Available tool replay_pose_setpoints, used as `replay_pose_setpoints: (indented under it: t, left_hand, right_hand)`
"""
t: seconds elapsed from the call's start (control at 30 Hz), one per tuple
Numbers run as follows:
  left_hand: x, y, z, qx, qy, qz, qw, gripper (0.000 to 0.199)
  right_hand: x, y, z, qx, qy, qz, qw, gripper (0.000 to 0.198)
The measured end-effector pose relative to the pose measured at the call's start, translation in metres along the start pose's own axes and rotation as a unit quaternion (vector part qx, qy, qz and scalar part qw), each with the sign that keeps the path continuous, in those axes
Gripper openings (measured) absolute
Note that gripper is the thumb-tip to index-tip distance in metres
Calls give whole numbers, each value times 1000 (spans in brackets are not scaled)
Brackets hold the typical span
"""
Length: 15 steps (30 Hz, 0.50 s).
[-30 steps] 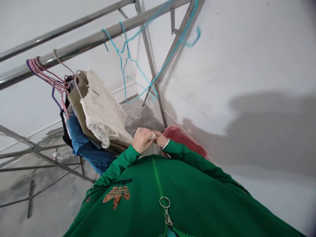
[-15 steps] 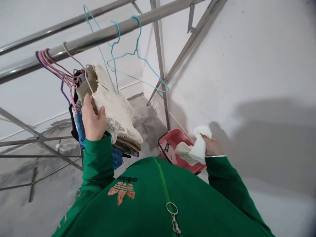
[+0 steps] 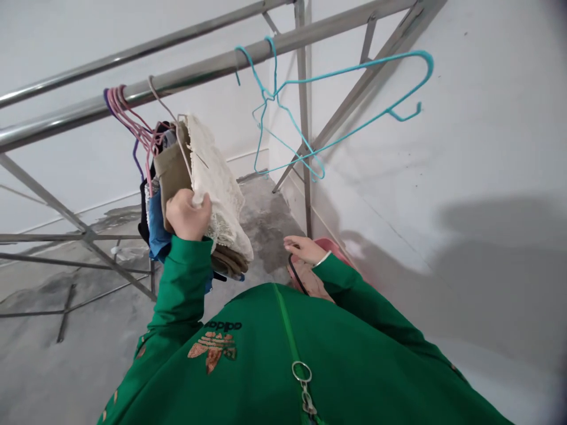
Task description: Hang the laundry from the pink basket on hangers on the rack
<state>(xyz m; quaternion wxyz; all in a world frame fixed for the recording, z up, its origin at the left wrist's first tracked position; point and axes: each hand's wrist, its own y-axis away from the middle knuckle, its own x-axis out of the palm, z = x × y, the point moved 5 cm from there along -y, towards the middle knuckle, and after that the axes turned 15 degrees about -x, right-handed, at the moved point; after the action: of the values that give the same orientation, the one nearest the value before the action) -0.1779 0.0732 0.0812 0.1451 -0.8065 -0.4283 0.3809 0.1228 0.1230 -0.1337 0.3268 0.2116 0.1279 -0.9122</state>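
My left hand [image 3: 188, 215] is closed on the edge of a cream lace garment [image 3: 217, 177], which hangs from a hanger on the metal rail. Directly behind it, against my fingers, is a khaki garment [image 3: 170, 171]. My right hand [image 3: 305, 249] is over the near left side of a pink basket [image 3: 333, 247], its fingers stretched out and nothing visible in them. Some pale pink cloth [image 3: 312, 280] lies in the basket below. My right sleeve covers much of the basket and hides the rest of what it holds.
The steel rail [image 3: 195, 72] crosses in front of me, braced by a post near the white wall. Two blue hangers [image 3: 266, 94] hang from it, one swung out to the right. Pink and purple hangers [image 3: 126, 118] with blue and black clothes bunch at the left.
My right hand has moved left across the basket, and the white cloth it held is out of sight. One blue hanger has swung out to the right. My left hand has closed on the lace garment.
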Motion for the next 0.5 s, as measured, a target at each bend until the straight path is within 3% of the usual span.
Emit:
replay_pose_setpoints:
  t: [0.13,0.23,0.3,0.4,0.5]
  left_hand:
    - [-9,47,-7,86,-66,-70,992,33]
    - [-5,82,-13,172,-94,-60,979,18]
    - [7,103,-18,223,-119,-17,967,9]
    - [27,118,-22,209,-126,90,966,11]
    - [24,117,-29,173,-90,211,958,15]
  right_hand:
    - [18,-32,47,-112,-23,26,993,59]
    - [29,-52,93,-229,-35,-3,973,93]
    - [38,-65,122,-302,-14,-27,953,102]
    - [51,-85,147,-341,-24,-45,939,74]
    - [61,-95,130,-213,-166,-28,963,29]
